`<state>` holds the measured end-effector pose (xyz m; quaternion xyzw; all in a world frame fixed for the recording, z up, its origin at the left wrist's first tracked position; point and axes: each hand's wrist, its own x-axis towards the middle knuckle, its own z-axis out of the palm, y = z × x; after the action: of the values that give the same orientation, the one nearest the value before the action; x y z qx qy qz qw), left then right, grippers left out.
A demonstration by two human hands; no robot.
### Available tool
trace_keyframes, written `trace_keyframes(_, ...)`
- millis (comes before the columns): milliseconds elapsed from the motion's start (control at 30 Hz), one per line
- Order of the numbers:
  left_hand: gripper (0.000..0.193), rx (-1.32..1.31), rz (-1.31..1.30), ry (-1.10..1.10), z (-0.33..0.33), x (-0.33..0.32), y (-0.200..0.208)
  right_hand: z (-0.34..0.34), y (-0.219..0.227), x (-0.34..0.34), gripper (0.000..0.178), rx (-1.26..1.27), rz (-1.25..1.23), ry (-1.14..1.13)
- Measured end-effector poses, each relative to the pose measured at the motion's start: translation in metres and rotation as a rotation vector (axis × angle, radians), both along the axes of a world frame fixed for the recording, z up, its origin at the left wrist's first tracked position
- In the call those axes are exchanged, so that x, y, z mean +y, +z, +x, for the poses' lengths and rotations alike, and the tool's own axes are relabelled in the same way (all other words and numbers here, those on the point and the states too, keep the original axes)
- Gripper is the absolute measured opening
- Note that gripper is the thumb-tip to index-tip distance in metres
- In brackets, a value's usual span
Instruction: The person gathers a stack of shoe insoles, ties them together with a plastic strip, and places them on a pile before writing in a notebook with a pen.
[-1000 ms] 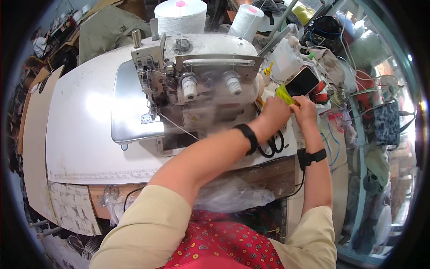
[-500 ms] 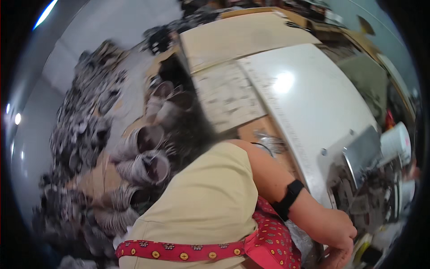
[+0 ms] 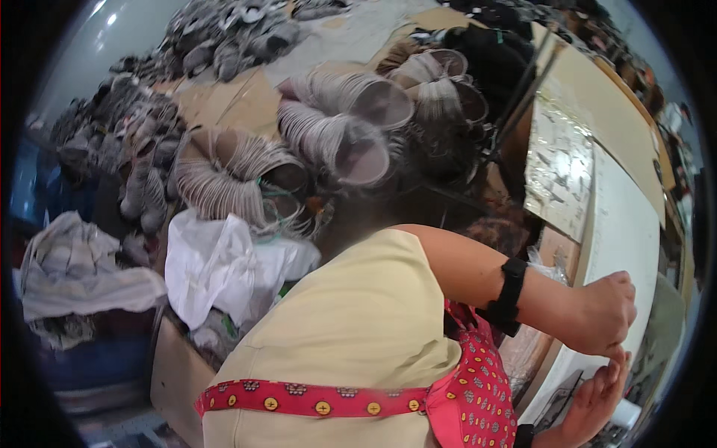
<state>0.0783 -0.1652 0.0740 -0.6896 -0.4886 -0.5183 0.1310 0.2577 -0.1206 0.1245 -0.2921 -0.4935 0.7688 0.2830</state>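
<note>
My left hand point(image 3: 601, 313) is at the right of the view, in front of the white tabletop. Its fingers are curled closed, and whatever they may hold is hidden. A black band point(image 3: 509, 291) circles the left forearm. Just below, my right hand point(image 3: 596, 396) comes up from the lower edge. Its fingers are loosely extended and apart, with the fingertips touching or very near the underside of the left hand. No object shows in it. A red patterned apron point(image 3: 482, 381) over a cream shirt point(image 3: 336, 321) covers my body beside the hands.
A white tabletop point(image 3: 624, 216) and a patterned sheet point(image 3: 556, 160) lie beyond my arm. Stacks of grey-brown nested pieces point(image 3: 343, 145) stand on the floor with cardboard point(image 3: 231, 104). A white plastic bag point(image 3: 213, 261) and a grey cloth point(image 3: 75, 269) are at left.
The view has swung toward the left, bringing the bag and cloth in. My hands now appear higher and farther right, and more of the right hand shows.
</note>
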Motion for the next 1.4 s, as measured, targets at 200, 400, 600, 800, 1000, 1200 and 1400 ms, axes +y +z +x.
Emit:
trace_keyframes(200,0.016,-0.177,0.213,0.096,-0.050,-0.018,-0.023,-0.012,-0.024,0.033,0.015,0.106,-0.026,0.057)
trace_keyframes(400,0.032,-0.266,-0.605,0.430,-0.145,-0.136,-0.061,-0.063,-0.023,0.002,0.009,-0.286,0.069,-0.117)
trace_keyframes(600,0.033,-0.743,-1.186,0.616,-0.233,-0.293,-0.189,-0.138,-0.035,0.016,0.029,-0.120,0.004,0.318)
trace_keyframes(800,0.027,-1.616,-0.741,0.739,-0.259,-0.388,-0.292,-0.243,-0.041,-0.017,0.022,-0.563,0.035,0.106)
trace_keyframes(1000,0.019,-0.599,-1.021,2.143,-0.244,-0.557,-0.296,-0.285,-0.077,0.030,0.022,-0.474,-0.041,0.301)
trace_keyframes(1200,0.042,-0.447,-1.053,2.280,-0.210,-0.597,-0.278,-0.362,-0.097,-0.044,0.018,-0.538,-0.014,0.702)
trace_keyframes(1400,0.059,-0.380,-1.421,2.172,-0.217,-0.560,-0.293,-0.398,-0.101,-0.111,0.024,-0.511,0.126,1.204)
